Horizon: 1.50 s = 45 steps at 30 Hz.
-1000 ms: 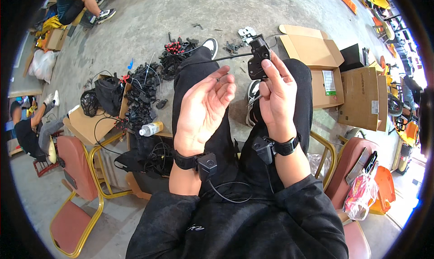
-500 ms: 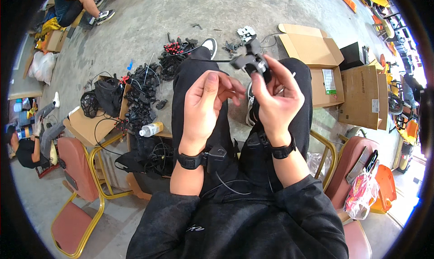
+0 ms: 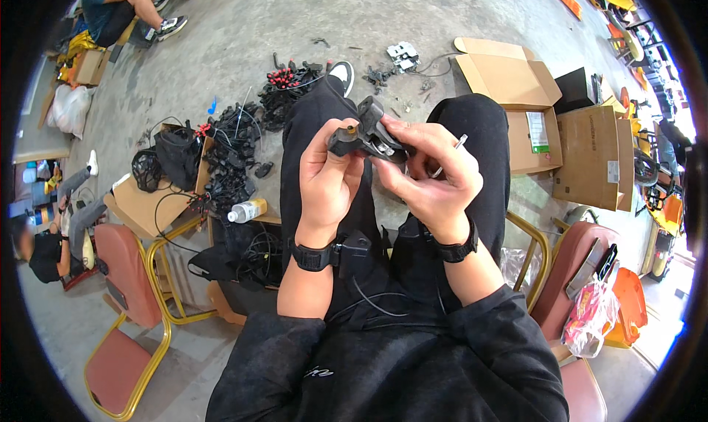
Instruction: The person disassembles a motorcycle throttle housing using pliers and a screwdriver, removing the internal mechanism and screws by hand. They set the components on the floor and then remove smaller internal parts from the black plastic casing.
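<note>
Between my hands, above my lap, is a black mechanical part with lever-like pieces and a small brass-coloured fitting; its exact kind is not plain. My left hand closes on its left end, thumb and fingers pinching near the brass fitting. My right hand grips the other end between thumb and forefinger. A thin silvery rod sticks out between my right-hand fingers, its rest hidden by the hand. Both wrists wear black straps with small black boxes.
Piles of black parts, some red-tipped, lie on the floor at left beside an open carton and a bottle. Cartons stand at right. Chairs flank me. Two other people sit at far left.
The part has come down and left from my right hand's raised fingertips and is turned. My left hand, earlier beside it, now grips it too.
</note>
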### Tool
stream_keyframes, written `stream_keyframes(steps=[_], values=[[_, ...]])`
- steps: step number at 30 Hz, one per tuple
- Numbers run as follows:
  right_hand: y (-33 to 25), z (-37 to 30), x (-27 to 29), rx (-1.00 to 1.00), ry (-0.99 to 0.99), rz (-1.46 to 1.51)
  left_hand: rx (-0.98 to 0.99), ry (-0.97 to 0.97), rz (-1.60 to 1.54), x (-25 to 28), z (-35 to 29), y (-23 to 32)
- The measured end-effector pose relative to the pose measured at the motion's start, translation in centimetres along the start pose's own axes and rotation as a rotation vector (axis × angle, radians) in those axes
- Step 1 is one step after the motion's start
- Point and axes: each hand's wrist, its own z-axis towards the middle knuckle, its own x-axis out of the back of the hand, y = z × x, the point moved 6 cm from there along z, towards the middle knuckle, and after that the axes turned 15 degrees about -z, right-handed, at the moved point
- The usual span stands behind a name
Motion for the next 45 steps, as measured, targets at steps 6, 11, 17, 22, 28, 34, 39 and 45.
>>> stream_keyframes(steps=[6, 11, 17, 22, 28, 34, 39, 45], values=[[0.3, -0.2, -0.1, -0.044, 0.008, 0.032, 0.024, -0.016, -0.01, 0.3, 0.0, -0.1], [1.5, -0.5, -0.3, -0.267, 0.054, 0.163, -0.051, -0.086, 0.069, -1.1, 0.5, 0.4], [4.2, -1.0, -1.3, -0.652, 0.103, 0.564, -0.067, 0.038, 0.178, -0.7, 1.4, 1.2], [4.6, -0.8, -1.3, -0.676, 0.112, 0.586, -0.02, 0.165, 0.06, -0.4, 1.4, 1.0], [4.7, -1.0, -1.4, -0.665, 0.066, 0.507, 0.269, 0.09, -0.241, 0.2, 1.1, -0.3], [4.4, -0.8, -1.5, -0.672, 0.043, 0.535, 0.339, 0.14, -0.422, 0.4, 1.1, -0.4], [4.7, -0.8, -1.3, -0.658, 0.068, 0.535, 0.331, 0.191, -0.294, 0.5, 1.3, -0.3], [4.9, -0.8, -1.3, -0.643, 0.069, 0.518, 0.311, 0.137, -0.07, 0.0, 1.3, 0.2]])
